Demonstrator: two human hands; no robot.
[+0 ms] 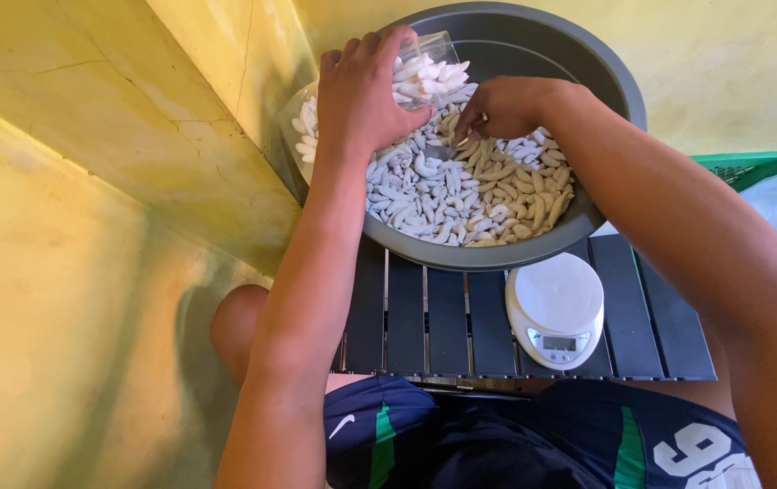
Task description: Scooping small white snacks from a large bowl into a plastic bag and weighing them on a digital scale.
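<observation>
Clear bag of white pieces, gripped by left hand, right hand pinching pieces.

Single head-worn view, looking steeply down from above the person's lap, close range. Near edge: dark shorts; middle: black slatted table with white kitchen scale; far: grey basin against yellow wall on the left. No second view.

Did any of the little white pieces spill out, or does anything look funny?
Nothing stands out. The white pieces and tan pieces all lie inside the grey basin. The left hand holds a clear bag over it. The white scale sits flat, nothing on it.
</observation>
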